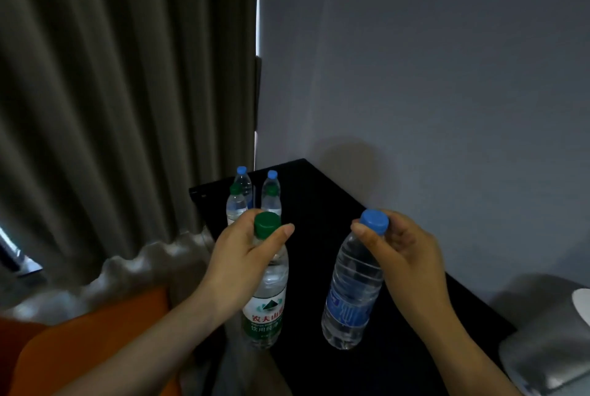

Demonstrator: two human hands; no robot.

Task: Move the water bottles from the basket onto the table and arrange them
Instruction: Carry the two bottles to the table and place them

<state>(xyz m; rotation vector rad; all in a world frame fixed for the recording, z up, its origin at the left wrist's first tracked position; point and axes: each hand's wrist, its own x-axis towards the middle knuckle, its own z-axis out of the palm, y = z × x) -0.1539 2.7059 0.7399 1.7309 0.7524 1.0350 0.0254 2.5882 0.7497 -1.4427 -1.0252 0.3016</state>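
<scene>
My left hand [242,255] grips the neck of a green-capped water bottle [265,303] with a green and white label, held upright over the near left part of the black table [319,197]. A blue-capped bottle [352,293] with a blue label hangs from my right hand [402,248], which grips it just under the cap. Several bottles stand in a cluster at the table's far left: two blue-capped ones [243,181] [272,183] behind, two green-capped ones [236,204] [272,200] in front. No basket is in view.
A grey curtain [127,92] hangs on the left and a pale wall [431,76] rises behind the table. An orange seat [95,338] lies at lower left. A grey rounded object [549,341] sits at lower right beside the table.
</scene>
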